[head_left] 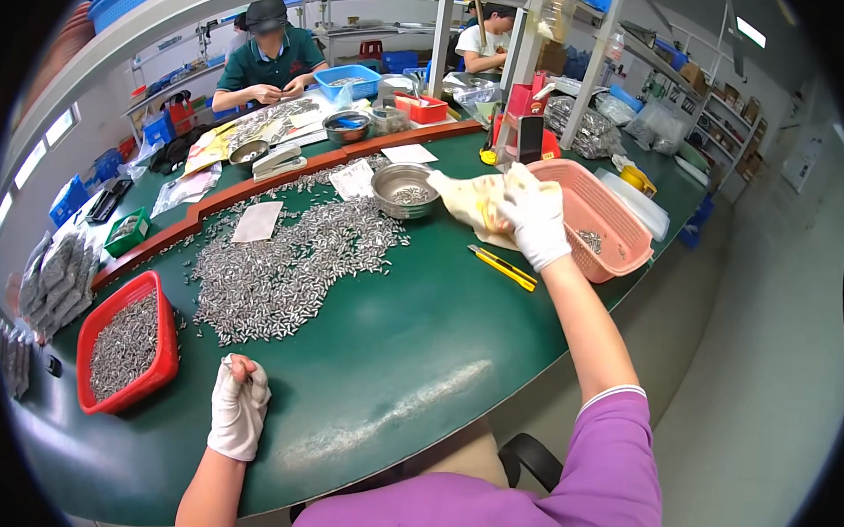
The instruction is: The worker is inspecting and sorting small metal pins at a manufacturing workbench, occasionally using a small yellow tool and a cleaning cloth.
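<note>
A cream cloth point(469, 202) is being gripped at its edge by the closed right hand point(535, 223), beside the pink basket point(602, 207) at two o'clock. It is judged soft, light and limp, best pinched at a corner. The left hand point(238, 408) is being held fisted at seven o'clock; contents cannot be told. White paper slips point(256, 221) are lying among small metal pieces point(292, 259).
</note>
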### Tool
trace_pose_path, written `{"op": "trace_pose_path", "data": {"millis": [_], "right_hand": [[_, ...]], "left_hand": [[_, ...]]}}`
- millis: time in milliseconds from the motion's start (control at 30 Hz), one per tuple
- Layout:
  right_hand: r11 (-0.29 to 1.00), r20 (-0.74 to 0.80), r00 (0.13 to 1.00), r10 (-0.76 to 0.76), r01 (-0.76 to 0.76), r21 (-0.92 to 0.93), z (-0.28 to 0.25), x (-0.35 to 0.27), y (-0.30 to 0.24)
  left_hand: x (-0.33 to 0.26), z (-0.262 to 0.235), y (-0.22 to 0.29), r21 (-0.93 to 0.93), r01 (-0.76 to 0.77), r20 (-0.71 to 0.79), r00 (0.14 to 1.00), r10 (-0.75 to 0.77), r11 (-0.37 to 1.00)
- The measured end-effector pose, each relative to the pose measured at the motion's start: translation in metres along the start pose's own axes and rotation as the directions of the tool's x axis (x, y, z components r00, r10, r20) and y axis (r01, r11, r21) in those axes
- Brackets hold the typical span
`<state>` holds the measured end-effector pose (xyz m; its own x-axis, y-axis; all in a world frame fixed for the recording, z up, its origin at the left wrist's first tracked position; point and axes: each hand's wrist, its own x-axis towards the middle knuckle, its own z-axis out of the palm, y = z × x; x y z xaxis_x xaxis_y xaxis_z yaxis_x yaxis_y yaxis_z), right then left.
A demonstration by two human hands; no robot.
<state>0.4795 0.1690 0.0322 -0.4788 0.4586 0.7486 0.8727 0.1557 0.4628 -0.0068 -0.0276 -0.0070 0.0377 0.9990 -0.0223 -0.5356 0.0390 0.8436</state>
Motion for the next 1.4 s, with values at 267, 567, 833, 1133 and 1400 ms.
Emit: {"op": "trace_pose_path", "data": {"millis": [267,567,833,1133,1400], "right_hand": [[0.997,0.794,0.607,-0.042,-0.022,0.069,-0.012,-0.019,0.002],[0.886,0.557,0.738,0.381,-0.463,0.009,-0.057,-0.014,-0.022],[0.927,0.459,0.882,0.108,-0.256,0.273,-0.035,-0.027,-0.01],[0.885,0.602,0.74,0.3,-0.452,0.114,-0.011,-0.067,-0.002],[0.942,0.176,0.965,0.196,-0.235,0.239,-0.123,0.038,-0.077]], "left_hand": [[-0.002,0.004,-0.001,-0.004,-0.025,-0.028,0.999,0.025,1.0],[-0.005,0.002,0.001,-0.004,-0.022,-0.024,0.999,0.022,1.0],[-0.005,0.002,0.001,0.003,-0.034,-0.002,0.999,0.034,0.999],[-0.007,-0.005,0.003,-0.003,-0.002,0.026,1.0,0.002,1.0],[0.001,-0.006,0.004,0.098,0.153,-0.011,0.988,-0.152,0.983]]}}
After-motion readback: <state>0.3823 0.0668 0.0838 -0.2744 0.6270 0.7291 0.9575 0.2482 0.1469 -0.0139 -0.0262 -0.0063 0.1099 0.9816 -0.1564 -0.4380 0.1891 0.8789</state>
